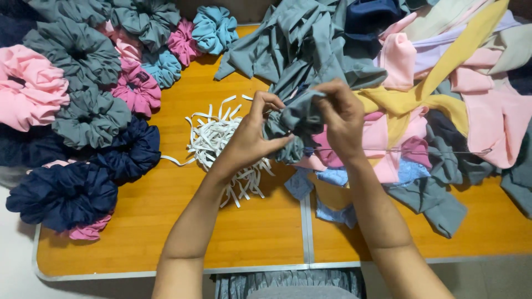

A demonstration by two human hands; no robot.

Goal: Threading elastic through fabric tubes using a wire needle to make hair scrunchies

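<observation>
The bunched grey fabric (pixel 296 124) sits at the centre of the frame, its middle hidden behind fingers. The left hand (pixel 252 138) pinches its left side, the right hand (pixel 341 119) its upper right; both grips are clenched on it, above the white elastic strips (pixel 213 138) on the table (pixel 166 232). A thin wire (pixel 443 150) runs right, its use unclear.

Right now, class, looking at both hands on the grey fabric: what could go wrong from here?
1. The left hand and right hand bunch the grey scrunchie fabric tightly; it might slip loose.
2. The white elastic strips lie tangled below and could snag.
3. The fabric pile crowds the table's right side and may slide off.
</observation>
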